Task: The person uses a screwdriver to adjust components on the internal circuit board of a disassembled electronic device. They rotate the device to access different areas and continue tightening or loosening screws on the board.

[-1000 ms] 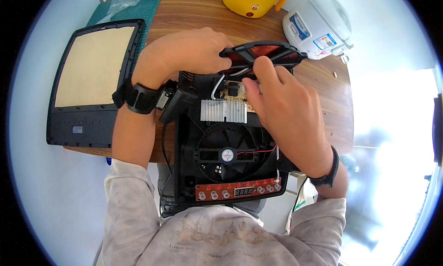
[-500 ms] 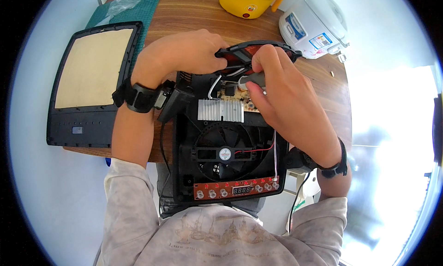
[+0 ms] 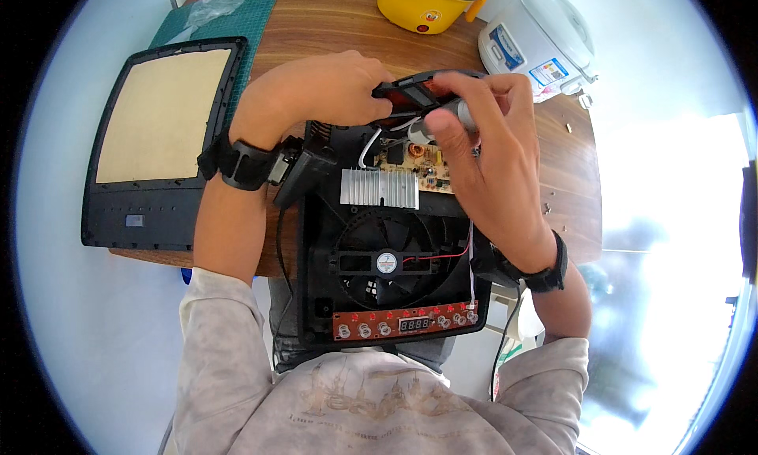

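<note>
Wood-grain tabletop [image 3: 316,24] extends beyond the open black housing [image 3: 316,253]. Left hand [image 3: 341,89] pinches the coil frame [image 3: 405,98] at the housing's far end; right hand [image 3: 497,156] grasps a grey cylindrical object [image 3: 464,115].

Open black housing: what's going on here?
A person's left hand grips the edge of a tilted, black-framed coil at the far end of the open housing. The right hand holds a grey cylindrical object, perhaps a tool handle, near the circuit board. The fan sits exposed; a panel lies at left.
</note>
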The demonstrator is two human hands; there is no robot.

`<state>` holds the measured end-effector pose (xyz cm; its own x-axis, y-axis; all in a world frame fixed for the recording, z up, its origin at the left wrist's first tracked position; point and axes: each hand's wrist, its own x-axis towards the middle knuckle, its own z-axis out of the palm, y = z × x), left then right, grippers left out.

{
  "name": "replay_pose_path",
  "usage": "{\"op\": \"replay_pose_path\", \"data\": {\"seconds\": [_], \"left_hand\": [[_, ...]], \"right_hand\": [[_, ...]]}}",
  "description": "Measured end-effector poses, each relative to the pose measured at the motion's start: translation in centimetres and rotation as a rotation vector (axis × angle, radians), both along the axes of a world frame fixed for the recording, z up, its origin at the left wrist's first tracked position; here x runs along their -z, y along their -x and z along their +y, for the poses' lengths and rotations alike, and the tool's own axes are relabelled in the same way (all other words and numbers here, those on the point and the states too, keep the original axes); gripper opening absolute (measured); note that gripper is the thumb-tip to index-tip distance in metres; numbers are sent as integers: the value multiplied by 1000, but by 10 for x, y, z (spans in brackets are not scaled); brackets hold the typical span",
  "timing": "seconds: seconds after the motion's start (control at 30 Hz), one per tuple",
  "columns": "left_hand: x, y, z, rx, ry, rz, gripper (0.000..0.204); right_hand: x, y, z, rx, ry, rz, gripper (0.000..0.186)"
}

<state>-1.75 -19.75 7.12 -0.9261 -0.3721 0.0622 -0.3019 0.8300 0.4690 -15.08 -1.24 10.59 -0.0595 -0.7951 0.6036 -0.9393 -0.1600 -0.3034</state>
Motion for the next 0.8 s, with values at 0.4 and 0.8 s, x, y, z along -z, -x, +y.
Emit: {"op": "replay_pose_path", "data": {"seconds": [0.4,0.8], "left_hand": [[2,0,-3,14,-28,2,27],[3,-1,-1,36,-30,31,29]], "right_hand": [[7,14,-17,40,199,-237,35],[10,22,-16,-25,201,-204,31]]}}
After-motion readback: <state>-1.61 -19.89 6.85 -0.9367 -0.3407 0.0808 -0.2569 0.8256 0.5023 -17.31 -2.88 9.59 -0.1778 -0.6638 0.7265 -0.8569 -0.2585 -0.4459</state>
